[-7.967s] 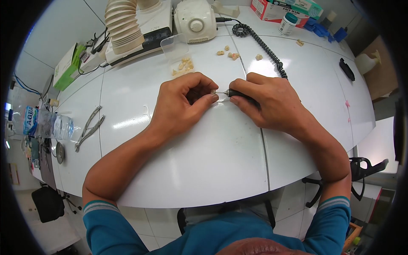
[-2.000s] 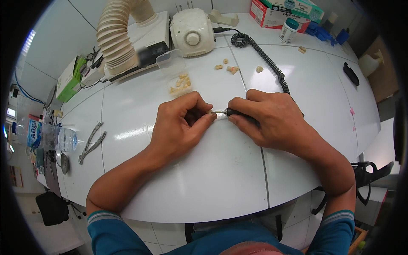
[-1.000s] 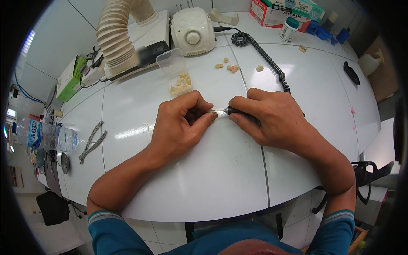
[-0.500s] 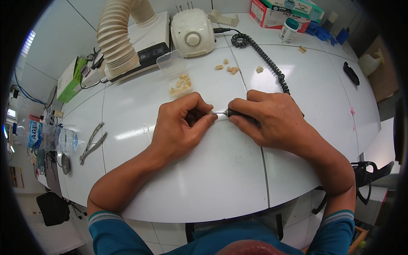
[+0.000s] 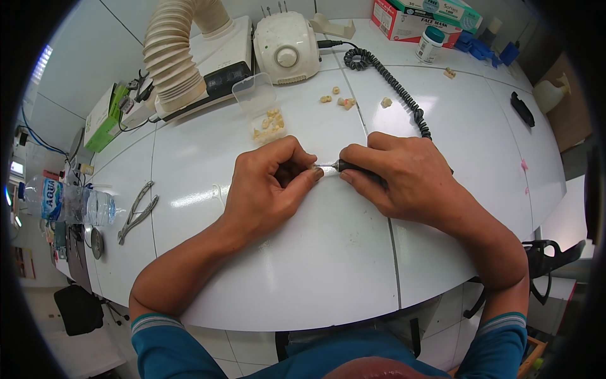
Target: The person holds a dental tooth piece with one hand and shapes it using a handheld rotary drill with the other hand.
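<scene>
My left hand (image 5: 268,183) is closed, thumb and forefinger pinching a tiny piece mostly hidden between the fingertips. My right hand (image 5: 401,180) grips a black rotary handpiece (image 5: 353,168), whose thin metal bit points left and meets the left fingertips. From the handpiece a coiled black cord (image 5: 398,86) runs back to a white control box (image 5: 286,50). Behind my left hand lies a clear plastic box (image 5: 254,95) holding several cream, tooth-like pieces (image 5: 270,123). More such pieces (image 5: 345,103) rest on the white table (image 5: 315,265) beyond my hands.
Metal pliers (image 5: 136,213) lie on the left, near a water bottle (image 5: 69,201). A ribbed hose (image 5: 170,57) rises at the back left. At the back right are a white jar (image 5: 429,45), mask boxes (image 5: 410,24) and a black object (image 5: 522,109).
Compared with the oldest frame, the camera view has shifted, so hands and table appear lower. Both hands keep nearly the same hold, with only slight shifts of bit and fingertips.
</scene>
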Demonstrator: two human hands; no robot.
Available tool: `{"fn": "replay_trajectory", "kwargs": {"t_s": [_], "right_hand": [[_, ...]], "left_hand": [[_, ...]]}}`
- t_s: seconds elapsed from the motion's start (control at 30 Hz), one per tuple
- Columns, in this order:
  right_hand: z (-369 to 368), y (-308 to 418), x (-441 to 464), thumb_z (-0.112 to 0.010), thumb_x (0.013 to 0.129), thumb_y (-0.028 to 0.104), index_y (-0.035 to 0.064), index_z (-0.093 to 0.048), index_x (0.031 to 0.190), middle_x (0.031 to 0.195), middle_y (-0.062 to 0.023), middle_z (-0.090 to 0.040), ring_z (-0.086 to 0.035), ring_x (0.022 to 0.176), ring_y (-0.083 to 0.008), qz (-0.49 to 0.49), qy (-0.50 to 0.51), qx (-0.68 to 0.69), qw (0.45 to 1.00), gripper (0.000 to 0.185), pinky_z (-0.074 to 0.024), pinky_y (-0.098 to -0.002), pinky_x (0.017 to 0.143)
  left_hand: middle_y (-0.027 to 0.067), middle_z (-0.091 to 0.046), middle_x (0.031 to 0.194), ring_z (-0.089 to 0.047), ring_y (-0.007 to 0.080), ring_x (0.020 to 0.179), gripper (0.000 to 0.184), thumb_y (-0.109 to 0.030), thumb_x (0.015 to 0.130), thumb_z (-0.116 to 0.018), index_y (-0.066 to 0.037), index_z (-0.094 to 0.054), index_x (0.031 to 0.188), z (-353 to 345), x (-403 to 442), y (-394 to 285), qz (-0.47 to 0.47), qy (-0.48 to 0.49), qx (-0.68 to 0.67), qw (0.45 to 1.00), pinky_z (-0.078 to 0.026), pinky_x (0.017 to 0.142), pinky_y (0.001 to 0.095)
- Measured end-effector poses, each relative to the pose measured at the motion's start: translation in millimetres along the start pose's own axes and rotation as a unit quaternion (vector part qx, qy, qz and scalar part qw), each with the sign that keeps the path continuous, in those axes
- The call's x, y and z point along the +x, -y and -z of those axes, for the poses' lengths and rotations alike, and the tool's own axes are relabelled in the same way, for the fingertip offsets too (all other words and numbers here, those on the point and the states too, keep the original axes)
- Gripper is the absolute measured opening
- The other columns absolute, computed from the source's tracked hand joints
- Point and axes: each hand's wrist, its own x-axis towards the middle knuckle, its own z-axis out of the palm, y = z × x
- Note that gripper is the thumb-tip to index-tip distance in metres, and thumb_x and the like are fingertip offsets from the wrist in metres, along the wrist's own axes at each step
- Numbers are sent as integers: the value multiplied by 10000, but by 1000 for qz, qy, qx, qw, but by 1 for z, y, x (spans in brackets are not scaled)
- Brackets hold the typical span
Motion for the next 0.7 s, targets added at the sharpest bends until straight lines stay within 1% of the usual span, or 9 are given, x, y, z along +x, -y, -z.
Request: {"fn": "replay_trajectory", "kwargs": {"t_s": [0.3,0.4,0.57,0.67,0.7], "right_hand": [[0,0,0,-798,1025,265,123,-808,1165,823,-88,-680,-681,653,-269,-1,-2,-4,1000,200,-520,-424,605],[0,0,0,-797,1025,267,126,-809,1164,821,-86,-679,-677,646,-263,3,-3,-5,1000,198,-517,-419,600],[1,0,0,-798,1027,270,130,-811,1167,819,-84,-678,-673,645,-252,-6,9,1,1000,198,-513,-413,596],[1,0,0,-729,1082,358,148,-783,1166,830,-114,-713,-727,670,-311,-2,13,-3,1000,233,-548,-456,597],[1,0,0,-728,1083,357,148,-783,1167,830,-114,-714,-726,669,-309,-2,13,-2,1000,231,-547,-455,596]], "left_hand": [[43,-765,930,-682,67,809,149,-48,990,-870,25,-752,1043,0,0,0,-2,-1,-2,1000,-558,732,248],[59,-783,949,-705,76,836,138,-32,987,-866,28,-763,1059,0,0,-1,-13,-1,0,1000,-567,751,246],[96,-823,1007,-765,108,931,123,10,989,-837,29,-783,1098,1,0,-1,9,9,-19,1000,-596,829,255],[102,-836,1016,-779,122,952,115,21,1004,-810,29,-786,1117,1,0,-1,8,11,-23,1000,-602,869,269],[102,-839,1016,-781,125,954,113,23,1011,-800,29,-786,1123,1,0,-2,6,12,-23,1000,-602,880,274]]}}
